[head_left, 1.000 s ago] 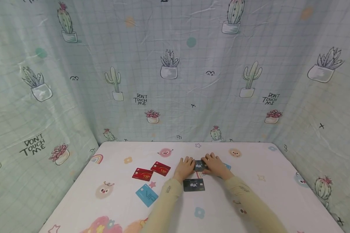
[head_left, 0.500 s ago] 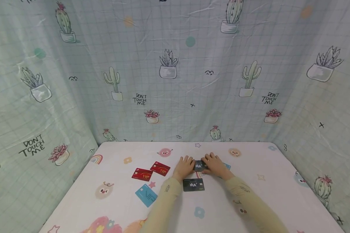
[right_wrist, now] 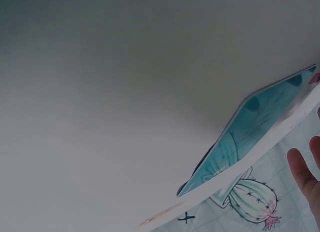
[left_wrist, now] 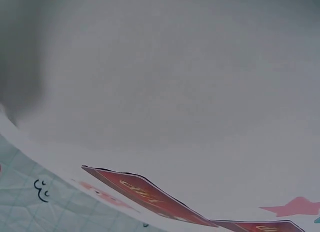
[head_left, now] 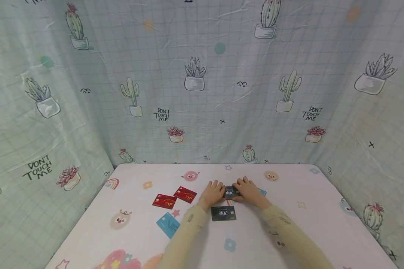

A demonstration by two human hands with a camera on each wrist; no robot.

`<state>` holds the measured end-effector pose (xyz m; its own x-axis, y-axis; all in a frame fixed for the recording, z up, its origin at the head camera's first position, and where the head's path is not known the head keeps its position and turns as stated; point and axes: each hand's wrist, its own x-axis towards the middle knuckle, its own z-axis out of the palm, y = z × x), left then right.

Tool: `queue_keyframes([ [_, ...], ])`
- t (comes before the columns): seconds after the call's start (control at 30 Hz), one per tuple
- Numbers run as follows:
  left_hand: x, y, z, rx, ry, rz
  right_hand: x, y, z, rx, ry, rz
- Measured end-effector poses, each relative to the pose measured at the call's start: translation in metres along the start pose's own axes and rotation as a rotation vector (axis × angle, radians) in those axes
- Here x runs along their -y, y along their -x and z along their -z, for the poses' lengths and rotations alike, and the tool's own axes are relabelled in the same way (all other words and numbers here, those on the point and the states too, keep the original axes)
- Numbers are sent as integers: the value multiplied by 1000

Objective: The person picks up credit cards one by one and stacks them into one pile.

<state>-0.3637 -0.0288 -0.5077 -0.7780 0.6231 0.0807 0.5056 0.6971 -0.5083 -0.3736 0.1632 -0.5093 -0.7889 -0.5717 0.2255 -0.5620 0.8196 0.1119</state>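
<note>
In the head view, a black "Vip" card [head_left: 230, 192] lies at the back middle of the table between my two hands. My left hand [head_left: 212, 194] grips its left edge with bent fingers. At the right edge, my right hand [head_left: 249, 192] pinches it between thumb and fingers, which cover that end. Just nearer me lies a second black card [head_left: 223, 213], flat. A blue card [head_left: 262, 192] peeks out behind my right hand; the right wrist view shows more of this blue card [right_wrist: 250, 127], along with some right fingertips [right_wrist: 299, 167].
Two red VIP cards [head_left: 164, 201] lie close together on the left, and the left wrist view catches a red card [left_wrist: 150, 196] too. A blue VIP card [head_left: 167, 224] is partly behind my left sleeve. A cactus-print curtain [head_left: 202, 93] rises behind the patterned table [head_left: 148, 254].
The gripped black card has shifted very slightly toward me, with both hands staying on it. My left forearm has swung a little left, covering more of the near blue card.
</note>
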Motion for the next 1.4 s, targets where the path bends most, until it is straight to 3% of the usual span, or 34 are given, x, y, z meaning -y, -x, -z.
queue_keyframes([
  [0.23,3,4,4,-45,-2,-13,1,-1,1,2,-9,-19],
  [0.67,10,18,5,-203,10,-47,10,7,11,-99,-27,9],
  [0.93,12,27,8,-191,62,-68,17,12,17,-59,-88,-16],
  [1.1,14,34,11,-183,104,-61,19,14,19,-50,-61,-2],
  [1.4,15,47,19,-255,90,-67,23,19,27,-78,-55,29],
])
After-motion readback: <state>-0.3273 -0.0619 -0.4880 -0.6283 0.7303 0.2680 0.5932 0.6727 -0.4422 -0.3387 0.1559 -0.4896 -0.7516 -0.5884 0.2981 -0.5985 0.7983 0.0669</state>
